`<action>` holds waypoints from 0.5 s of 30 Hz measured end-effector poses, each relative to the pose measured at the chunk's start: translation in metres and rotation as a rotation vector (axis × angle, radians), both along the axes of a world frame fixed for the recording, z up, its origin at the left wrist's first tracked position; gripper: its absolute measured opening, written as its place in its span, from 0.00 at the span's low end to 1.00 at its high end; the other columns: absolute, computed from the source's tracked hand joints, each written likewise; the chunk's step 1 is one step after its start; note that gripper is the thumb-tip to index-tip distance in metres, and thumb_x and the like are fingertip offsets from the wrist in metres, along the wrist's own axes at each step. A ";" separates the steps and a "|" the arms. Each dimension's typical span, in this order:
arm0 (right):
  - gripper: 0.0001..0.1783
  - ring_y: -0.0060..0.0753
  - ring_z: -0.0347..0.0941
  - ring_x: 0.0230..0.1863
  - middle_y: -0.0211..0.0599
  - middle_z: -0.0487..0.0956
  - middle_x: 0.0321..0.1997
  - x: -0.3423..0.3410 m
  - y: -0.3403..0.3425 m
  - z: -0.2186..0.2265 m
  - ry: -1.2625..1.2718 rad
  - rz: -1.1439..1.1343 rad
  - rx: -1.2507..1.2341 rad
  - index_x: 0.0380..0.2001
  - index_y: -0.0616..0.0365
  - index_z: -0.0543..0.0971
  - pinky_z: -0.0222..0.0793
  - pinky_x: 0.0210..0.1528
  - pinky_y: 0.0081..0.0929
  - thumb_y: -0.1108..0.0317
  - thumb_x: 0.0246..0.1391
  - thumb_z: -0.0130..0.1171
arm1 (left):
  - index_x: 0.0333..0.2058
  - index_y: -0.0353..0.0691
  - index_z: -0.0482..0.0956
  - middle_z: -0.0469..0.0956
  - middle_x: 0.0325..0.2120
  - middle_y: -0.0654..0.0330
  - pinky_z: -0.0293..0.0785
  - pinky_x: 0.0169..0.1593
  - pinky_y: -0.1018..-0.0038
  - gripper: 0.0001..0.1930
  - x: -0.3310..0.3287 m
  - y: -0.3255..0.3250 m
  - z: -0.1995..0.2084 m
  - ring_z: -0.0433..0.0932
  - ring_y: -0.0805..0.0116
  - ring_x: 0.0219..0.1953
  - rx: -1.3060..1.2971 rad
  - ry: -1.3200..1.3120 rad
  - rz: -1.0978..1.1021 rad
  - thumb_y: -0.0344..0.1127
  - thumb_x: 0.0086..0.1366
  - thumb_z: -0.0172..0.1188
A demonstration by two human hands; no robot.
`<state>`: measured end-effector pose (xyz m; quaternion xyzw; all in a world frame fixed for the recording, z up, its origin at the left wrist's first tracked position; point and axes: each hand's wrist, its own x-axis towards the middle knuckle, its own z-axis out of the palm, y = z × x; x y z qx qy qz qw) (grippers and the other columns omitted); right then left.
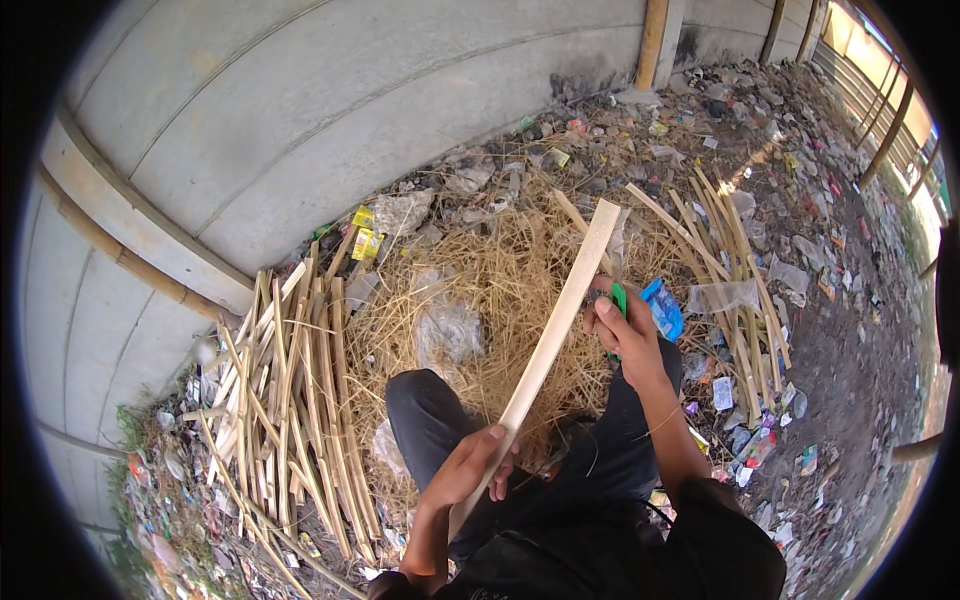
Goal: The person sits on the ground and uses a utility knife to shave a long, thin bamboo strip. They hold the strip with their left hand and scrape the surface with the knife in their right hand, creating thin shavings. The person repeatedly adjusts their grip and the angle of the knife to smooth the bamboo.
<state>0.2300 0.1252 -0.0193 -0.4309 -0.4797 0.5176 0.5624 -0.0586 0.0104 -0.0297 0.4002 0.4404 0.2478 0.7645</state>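
Note:
A long pale bamboo strip (556, 345) slants upward from my lap, its far end near my right hand. My left hand (468, 468) is closed round its lower part, thumb on top. My right hand (625, 330) is closed on a green-handled knife (618, 298), whose grey blade points away from me beside the strip's upper part. The blade is partly hard to make out against the ground. Below, curled bamboo shavings (520, 290) cover the ground around my bent legs, with a crumpled clear plastic bag (448, 330) among them.
A pile of split bamboo strips (290, 400) lies at left, and another bundle (740, 290) at right. A blue packet (662, 310) lies by my right hand. Litter (800, 400) covers the dirt. A grey panel wall (330, 100) with bamboo posts (652, 45) stands behind.

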 end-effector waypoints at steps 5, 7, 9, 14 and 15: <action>0.24 0.08 0.54 0.17 0.31 0.79 0.35 0.012 0.024 0.003 0.241 0.101 -0.101 0.67 0.59 0.77 0.52 0.22 0.15 0.56 0.77 0.55 | 0.45 0.36 0.74 0.70 0.20 0.62 0.70 0.21 0.76 0.25 -0.010 0.008 -0.003 0.74 0.70 0.15 0.081 0.016 0.043 0.54 0.86 0.40; 0.23 0.11 0.57 0.17 0.30 0.78 0.34 0.031 0.065 -0.002 0.189 0.188 -0.167 0.65 0.58 0.79 0.54 0.22 0.17 0.55 0.76 0.57 | 0.45 0.36 0.74 0.70 0.19 0.63 0.69 0.20 0.76 0.25 -0.020 0.009 0.002 0.74 0.71 0.15 0.111 0.060 0.097 0.54 0.86 0.40; 0.24 0.17 0.65 0.19 0.30 0.79 0.33 0.046 0.121 -0.022 -0.184 0.265 -0.151 0.63 0.57 0.80 0.60 0.23 0.21 0.53 0.73 0.61 | 0.46 0.36 0.75 0.69 0.19 0.63 0.68 0.20 0.76 0.25 -0.024 0.008 0.008 0.73 0.72 0.15 0.140 0.112 0.146 0.54 0.86 0.40; 0.29 0.31 0.78 0.29 0.33 0.81 0.30 0.087 0.206 -0.124 -1.608 0.425 -0.162 0.60 0.59 0.82 0.73 0.33 0.35 0.46 0.68 0.66 | 0.50 0.36 0.76 0.69 0.19 0.63 0.68 0.20 0.77 0.25 -0.018 0.010 0.017 0.73 0.73 0.15 0.201 0.155 0.176 0.52 0.87 0.39; 0.29 0.30 0.78 0.29 0.33 0.81 0.29 0.076 0.205 -0.125 -1.469 0.455 -0.174 0.59 0.59 0.82 0.73 0.34 0.36 0.45 0.69 0.64 | 0.51 0.35 0.76 0.70 0.19 0.63 0.68 0.20 0.77 0.24 -0.019 0.008 0.017 0.73 0.73 0.15 0.218 0.151 0.199 0.51 0.87 0.38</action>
